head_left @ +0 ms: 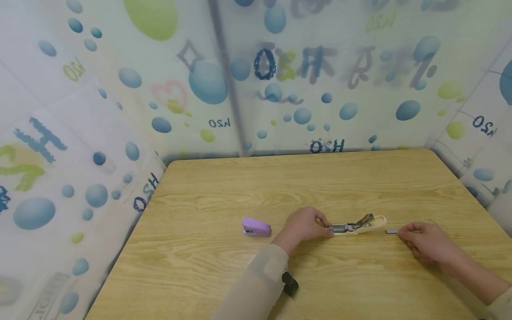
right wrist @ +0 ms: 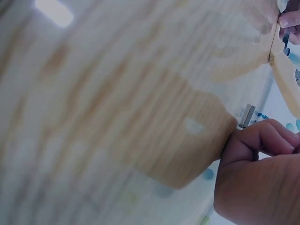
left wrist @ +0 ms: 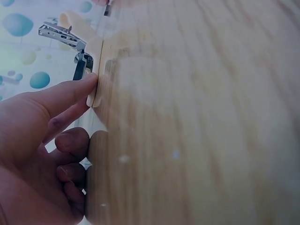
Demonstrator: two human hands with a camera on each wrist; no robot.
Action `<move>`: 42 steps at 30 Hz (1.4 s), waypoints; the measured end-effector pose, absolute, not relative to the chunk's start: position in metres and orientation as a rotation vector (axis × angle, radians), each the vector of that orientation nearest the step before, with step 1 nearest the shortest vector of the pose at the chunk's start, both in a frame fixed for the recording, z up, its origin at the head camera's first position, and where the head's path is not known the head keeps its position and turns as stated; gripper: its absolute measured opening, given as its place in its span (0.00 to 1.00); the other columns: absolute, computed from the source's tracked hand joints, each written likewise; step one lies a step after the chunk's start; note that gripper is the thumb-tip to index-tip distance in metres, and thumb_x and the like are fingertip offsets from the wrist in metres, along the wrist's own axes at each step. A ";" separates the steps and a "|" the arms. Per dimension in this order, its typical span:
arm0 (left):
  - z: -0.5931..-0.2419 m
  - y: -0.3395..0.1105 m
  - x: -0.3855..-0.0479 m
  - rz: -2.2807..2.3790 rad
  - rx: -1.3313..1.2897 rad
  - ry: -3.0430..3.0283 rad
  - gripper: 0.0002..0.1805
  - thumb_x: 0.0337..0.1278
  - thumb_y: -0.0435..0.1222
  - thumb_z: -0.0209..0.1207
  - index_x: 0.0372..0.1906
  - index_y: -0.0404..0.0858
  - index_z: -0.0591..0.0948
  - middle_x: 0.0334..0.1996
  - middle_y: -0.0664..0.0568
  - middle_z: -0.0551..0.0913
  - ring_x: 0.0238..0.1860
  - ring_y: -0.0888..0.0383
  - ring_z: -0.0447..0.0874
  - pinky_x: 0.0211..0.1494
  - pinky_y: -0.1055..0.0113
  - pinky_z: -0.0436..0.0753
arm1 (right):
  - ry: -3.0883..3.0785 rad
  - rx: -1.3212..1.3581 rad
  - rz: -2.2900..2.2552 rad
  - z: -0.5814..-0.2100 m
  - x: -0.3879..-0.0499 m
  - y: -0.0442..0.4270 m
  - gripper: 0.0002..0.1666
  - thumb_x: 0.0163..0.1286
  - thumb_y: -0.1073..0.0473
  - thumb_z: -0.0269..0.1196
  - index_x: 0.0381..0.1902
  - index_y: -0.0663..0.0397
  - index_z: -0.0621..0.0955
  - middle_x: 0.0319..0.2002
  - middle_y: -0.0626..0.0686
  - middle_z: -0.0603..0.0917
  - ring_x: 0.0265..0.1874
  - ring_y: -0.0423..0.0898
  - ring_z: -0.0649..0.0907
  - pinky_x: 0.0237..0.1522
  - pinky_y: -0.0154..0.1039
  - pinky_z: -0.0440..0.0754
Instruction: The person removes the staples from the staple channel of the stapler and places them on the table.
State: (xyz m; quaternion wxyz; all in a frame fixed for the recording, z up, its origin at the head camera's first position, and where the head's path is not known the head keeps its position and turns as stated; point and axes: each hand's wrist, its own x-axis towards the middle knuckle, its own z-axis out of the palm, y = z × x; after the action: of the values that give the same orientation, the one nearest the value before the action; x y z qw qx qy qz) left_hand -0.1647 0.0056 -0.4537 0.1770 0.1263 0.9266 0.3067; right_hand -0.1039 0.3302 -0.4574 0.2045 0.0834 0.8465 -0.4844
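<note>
A cream stapler lies opened out on the table, its metal magazine tilted up in the left wrist view. My left hand pinches the near end of it between thumb and fingers. To the right of the stapler, my right hand pinches a small strip of staples just above or on the tabletop; which, I cannot tell. The strip's grey end sticks out past the fingertips in the right wrist view. A small purple stapler stands to the left of my left hand, untouched.
The wooden table reaches to a patterned curtain at the back and sides. A dark strap piece hangs at my left wrist. The tabletop is glossy and reflects the hands.
</note>
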 end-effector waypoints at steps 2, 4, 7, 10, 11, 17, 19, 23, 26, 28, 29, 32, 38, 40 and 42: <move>-0.453 0.005 -0.164 0.869 0.357 2.623 0.09 0.52 0.53 0.80 0.33 0.59 0.91 0.43 0.67 0.90 0.42 0.65 0.83 0.50 0.66 0.80 | 2.360 0.239 -1.345 -0.457 -0.104 0.331 0.19 0.86 0.58 0.51 0.55 0.73 0.76 0.22 0.43 0.71 0.15 0.36 0.66 0.19 0.34 0.69; -0.453 0.005 -0.164 0.871 0.353 2.624 0.09 0.52 0.53 0.79 0.33 0.59 0.91 0.43 0.66 0.90 0.43 0.65 0.83 0.50 0.66 0.80 | 2.364 0.243 -1.336 -0.457 -0.105 0.332 0.19 0.85 0.58 0.52 0.56 0.73 0.76 0.22 0.43 0.71 0.15 0.36 0.67 0.19 0.34 0.70; -0.453 0.004 -0.163 0.879 0.334 2.625 0.09 0.52 0.53 0.80 0.34 0.59 0.91 0.45 0.66 0.91 0.45 0.63 0.84 0.52 0.65 0.81 | 2.374 0.257 -1.310 -0.454 -0.105 0.332 0.21 0.85 0.57 0.52 0.58 0.73 0.75 0.22 0.43 0.71 0.16 0.36 0.68 0.20 0.35 0.71; -0.453 0.003 -0.162 0.880 0.321 2.626 0.09 0.51 0.54 0.79 0.35 0.60 0.91 0.48 0.65 0.91 0.50 0.61 0.86 0.55 0.63 0.82 | 2.431 0.229 -1.275 -0.447 -0.105 0.332 0.23 0.85 0.55 0.52 0.60 0.73 0.74 0.19 0.43 0.71 0.14 0.37 0.67 0.19 0.36 0.71; -0.453 0.002 -0.162 0.879 0.321 2.626 0.10 0.51 0.55 0.79 0.36 0.60 0.91 0.50 0.64 0.91 0.51 0.60 0.86 0.56 0.62 0.82 | 2.451 0.217 -1.268 -0.444 -0.105 0.331 0.24 0.86 0.54 0.51 0.61 0.73 0.74 0.19 0.43 0.71 0.14 0.37 0.67 0.18 0.37 0.71; -0.453 -0.005 -0.159 0.876 0.376 2.608 0.28 0.53 0.57 0.77 0.59 0.56 0.87 0.57 0.58 0.90 0.57 0.58 0.87 0.62 0.60 0.83 | 2.545 0.126 -1.266 -0.410 -0.112 0.318 0.30 0.88 0.47 0.49 0.66 0.72 0.70 0.17 0.43 0.68 0.15 0.39 0.63 0.20 0.42 0.68; -0.450 -0.008 -0.157 0.890 0.386 2.580 0.34 0.54 0.57 0.77 0.66 0.54 0.83 0.58 0.54 0.89 0.57 0.58 0.87 0.62 0.60 0.84 | 2.558 0.097 -1.277 -0.398 -0.115 0.311 0.32 0.88 0.45 0.50 0.67 0.71 0.69 0.17 0.43 0.66 0.15 0.39 0.63 0.21 0.43 0.67; -0.442 -0.016 -0.150 0.934 0.371 2.541 0.38 0.57 0.56 0.75 0.71 0.52 0.79 0.55 0.51 0.89 0.51 0.59 0.87 0.54 0.61 0.85 | 2.556 0.047 -1.327 -0.379 -0.120 0.291 0.30 0.87 0.44 0.52 0.66 0.67 0.70 0.17 0.42 0.65 0.15 0.40 0.63 0.22 0.45 0.67; -0.428 -0.025 -0.145 0.951 0.337 2.566 0.35 0.60 0.56 0.74 0.71 0.52 0.79 0.50 0.52 0.89 0.42 0.60 0.85 0.45 0.62 0.84 | 2.522 0.026 -1.379 -0.369 -0.124 0.272 0.28 0.86 0.45 0.53 0.65 0.65 0.70 0.17 0.42 0.64 0.16 0.40 0.62 0.21 0.45 0.67; -0.417 -0.032 -0.142 0.953 0.318 2.596 0.34 0.62 0.56 0.72 0.70 0.52 0.80 0.46 0.54 0.88 0.38 0.61 0.83 0.40 0.63 0.82 | 2.492 0.004 -1.416 -0.366 -0.126 0.259 0.27 0.86 0.46 0.53 0.65 0.65 0.71 0.17 0.42 0.64 0.15 0.40 0.62 0.20 0.44 0.66; -0.412 -0.035 -0.141 0.969 0.314 2.603 0.33 0.63 0.56 0.72 0.70 0.51 0.80 0.44 0.54 0.87 0.36 0.60 0.82 0.37 0.64 0.81 | 2.472 -0.006 -1.435 -0.365 -0.127 0.252 0.27 0.86 0.46 0.54 0.65 0.64 0.71 0.18 0.42 0.65 0.15 0.40 0.62 0.20 0.44 0.66; -0.398 -0.048 -0.141 1.001 0.327 2.629 0.31 0.66 0.55 0.70 0.69 0.49 0.81 0.40 0.55 0.85 0.33 0.60 0.80 0.34 0.65 0.78 | 2.429 -0.036 -1.485 -0.362 -0.130 0.230 0.25 0.86 0.47 0.55 0.65 0.63 0.72 0.18 0.43 0.66 0.16 0.41 0.62 0.20 0.43 0.66; -0.378 -0.077 -0.141 1.076 0.338 2.652 0.29 0.71 0.56 0.65 0.69 0.48 0.81 0.42 0.52 0.85 0.31 0.58 0.80 0.35 0.62 0.80 | 2.398 -0.071 -1.519 -0.354 -0.136 0.191 0.22 0.85 0.49 0.57 0.62 0.61 0.74 0.17 0.44 0.66 0.15 0.42 0.62 0.20 0.43 0.66; -0.375 -0.090 -0.142 1.089 0.326 2.668 0.28 0.72 0.55 0.64 0.69 0.48 0.81 0.44 0.50 0.86 0.33 0.57 0.81 0.38 0.60 0.81 | 2.386 -0.083 -1.535 -0.352 -0.137 0.180 0.22 0.84 0.49 0.57 0.62 0.60 0.75 0.17 0.44 0.66 0.15 0.42 0.62 0.20 0.42 0.66; -0.374 -0.104 -0.143 1.111 0.308 2.689 0.27 0.73 0.55 0.64 0.69 0.47 0.81 0.45 0.49 0.86 0.34 0.56 0.82 0.39 0.60 0.82 | 2.370 -0.097 -1.556 -0.349 -0.139 0.171 0.21 0.84 0.49 0.58 0.61 0.60 0.75 0.17 0.44 0.66 0.15 0.42 0.62 0.21 0.42 0.66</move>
State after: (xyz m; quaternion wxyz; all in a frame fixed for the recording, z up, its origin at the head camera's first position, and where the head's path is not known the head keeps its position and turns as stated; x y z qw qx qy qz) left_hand -0.1427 -0.1042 -0.3737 0.1077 0.1046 0.9138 0.3775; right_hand -0.1390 0.1706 -0.3492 0.1518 -0.0339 0.8258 -0.5421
